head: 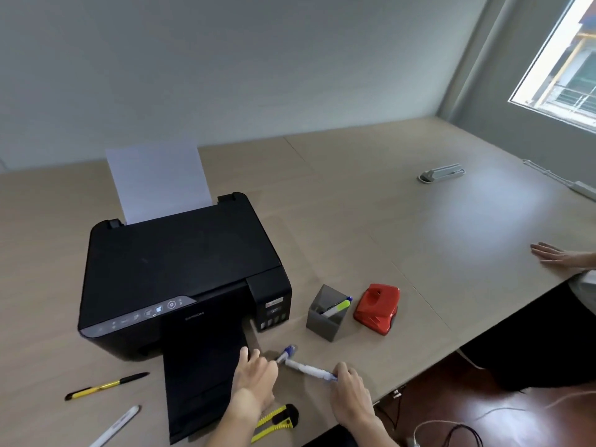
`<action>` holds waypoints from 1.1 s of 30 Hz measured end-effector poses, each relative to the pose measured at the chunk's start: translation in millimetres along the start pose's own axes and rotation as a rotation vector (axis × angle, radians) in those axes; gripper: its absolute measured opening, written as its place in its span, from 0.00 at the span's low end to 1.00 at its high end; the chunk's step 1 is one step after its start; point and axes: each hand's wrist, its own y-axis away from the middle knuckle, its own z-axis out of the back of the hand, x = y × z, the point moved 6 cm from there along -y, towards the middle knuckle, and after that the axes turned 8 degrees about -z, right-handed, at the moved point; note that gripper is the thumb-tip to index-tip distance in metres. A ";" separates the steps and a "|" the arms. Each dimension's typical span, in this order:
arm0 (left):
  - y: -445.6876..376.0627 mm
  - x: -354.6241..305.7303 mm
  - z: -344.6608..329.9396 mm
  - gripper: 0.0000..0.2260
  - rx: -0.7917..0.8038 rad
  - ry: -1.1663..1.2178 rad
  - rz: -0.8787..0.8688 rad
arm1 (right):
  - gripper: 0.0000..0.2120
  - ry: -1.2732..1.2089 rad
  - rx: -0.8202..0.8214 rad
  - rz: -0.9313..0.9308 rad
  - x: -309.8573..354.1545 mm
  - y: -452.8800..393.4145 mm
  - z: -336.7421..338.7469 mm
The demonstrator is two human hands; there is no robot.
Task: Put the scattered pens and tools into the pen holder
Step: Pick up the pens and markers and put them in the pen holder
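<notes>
A grey square pen holder (pixel 325 321) stands on the table right of the printer, with a green-capped marker (pixel 337 307) leaning out of it. My right hand (pixel 350 391) grips the end of a white and blue marker (pixel 306 369) lying on the table. My left hand (pixel 254 372) pinches a small blue and white pen or cap (pixel 287 352) just beside it. A yellow and black utility knife (pixel 277 421) lies under my left forearm. A yellow and black pen (pixel 106 386) and a white pen (pixel 119 424) lie at the front left.
A black printer (pixel 180 269) with its output tray (pixel 200 382) extended and paper loaded fills the left. A red hole punch (pixel 377 308) sits right of the holder. Another person's hand (pixel 551 256) rests at the right table edge. A grey power socket (pixel 442 172) lies far back.
</notes>
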 end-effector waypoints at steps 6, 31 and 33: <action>-5.3 3.9 17.1 0.13 -0.063 0.222 -0.026 | 0.11 -0.047 -0.013 0.026 -0.4 -3.8 29.3; -7.3 -17.6 13.0 0.11 -0.101 0.205 -0.025 | 0.09 -0.459 -0.520 0.326 59.1 -8.6 163.3; -8.4 -12.6 26.8 0.09 -0.198 0.333 -0.084 | 0.08 -0.464 -0.533 0.300 57.2 -9.2 164.6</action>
